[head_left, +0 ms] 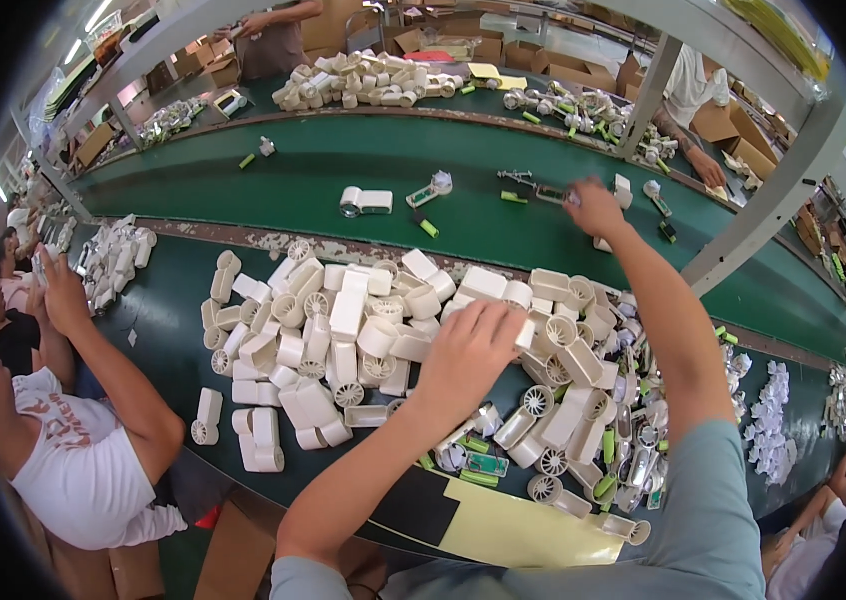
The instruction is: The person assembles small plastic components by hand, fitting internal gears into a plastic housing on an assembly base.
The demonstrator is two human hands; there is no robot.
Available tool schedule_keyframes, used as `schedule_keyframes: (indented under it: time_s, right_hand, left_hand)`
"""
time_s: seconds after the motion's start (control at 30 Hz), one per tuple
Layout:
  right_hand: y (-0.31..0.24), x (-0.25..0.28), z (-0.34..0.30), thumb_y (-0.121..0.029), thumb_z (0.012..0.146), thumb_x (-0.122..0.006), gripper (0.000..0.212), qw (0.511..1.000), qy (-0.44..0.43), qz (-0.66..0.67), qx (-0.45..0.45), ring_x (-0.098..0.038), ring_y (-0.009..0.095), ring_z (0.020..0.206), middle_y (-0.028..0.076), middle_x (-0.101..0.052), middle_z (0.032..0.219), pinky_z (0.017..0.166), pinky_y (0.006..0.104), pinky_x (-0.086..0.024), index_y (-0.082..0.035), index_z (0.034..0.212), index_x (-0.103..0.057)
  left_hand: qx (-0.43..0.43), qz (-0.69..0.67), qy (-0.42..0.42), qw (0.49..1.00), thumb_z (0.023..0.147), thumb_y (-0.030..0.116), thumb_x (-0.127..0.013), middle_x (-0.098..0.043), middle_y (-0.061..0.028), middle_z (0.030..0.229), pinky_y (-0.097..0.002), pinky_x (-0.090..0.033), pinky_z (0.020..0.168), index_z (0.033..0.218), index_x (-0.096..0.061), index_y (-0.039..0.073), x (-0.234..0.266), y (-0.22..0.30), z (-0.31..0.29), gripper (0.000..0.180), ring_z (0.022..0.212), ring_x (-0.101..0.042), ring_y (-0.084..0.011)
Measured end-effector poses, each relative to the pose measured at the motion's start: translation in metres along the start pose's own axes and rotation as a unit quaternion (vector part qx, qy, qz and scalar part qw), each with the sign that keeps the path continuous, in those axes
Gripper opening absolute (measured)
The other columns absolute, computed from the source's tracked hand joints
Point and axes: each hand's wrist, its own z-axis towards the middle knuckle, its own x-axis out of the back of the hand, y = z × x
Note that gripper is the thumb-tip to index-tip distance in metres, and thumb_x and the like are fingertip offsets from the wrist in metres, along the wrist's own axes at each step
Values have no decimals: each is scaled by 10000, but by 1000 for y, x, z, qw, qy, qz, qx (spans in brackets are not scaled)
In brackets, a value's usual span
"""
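My left hand (pixel 471 355) is curled over the heap of cream plastic housings (pixel 348 310); its fingers close on a white plastic housing (pixel 524 333), partly hidden under them. My right hand (pixel 598 212) reaches across to the green conveyor belt. Its fingers are pinched at the end of a slim inner assembly (pixel 548 194), slightly blurred, with a green battery (pixel 514 197) beside it. Just right of that hand lies a white housing piece (pixel 623 191). Under my right arm is a pile of inner parts (pixel 633 440) with green batteries and silver motors.
Farther left on the green belt (pixel 293 180) lie a white housing (pixel 366 201) and a circuit-board assembly (pixel 431 189). Grey metal posts (pixel 758 185) rise at the right. A yellow sheet (pixel 533 525) covers the near edge. A co-worker (pixel 93 440) sits at left; others work across the belt.
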Motion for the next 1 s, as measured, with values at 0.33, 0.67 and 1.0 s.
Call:
schedule_keyframes:
  time_s: [0.33,0.67,1.0]
  right_hand:
    - [-73,171,-203,52,944,-662,347,826,133,528,145,-601,117,1084,61,-610,1237,924,275,-515,-51,1274,-631]
    - [-139,168,-371,-15,823,-734,379,718,-19,656,233,-643,297,1098,271,-604,1258,909,368,-547,12,1198,-680]
    - [-176,138,-386,59,841,-727,262,720,12,641,266,-713,350,1002,287,-599,1233,833,388,-607,-8,1093,-719]
  left_hand:
    - [387,-735,-16,557,1108,279,-460,-606,-66,1011,-264,-532,496,1544,-390,77,68,38,-45,485,790,-630,-135]
    - [411,-717,-80,557,1083,308,-538,-652,-115,1228,-336,-592,771,1388,-524,4,60,92,-143,431,967,-674,-171]
    - [404,-878,-122,224,1100,503,-365,-637,-111,1082,-315,-479,517,1535,-392,113,47,111,-164,585,808,-634,-192]
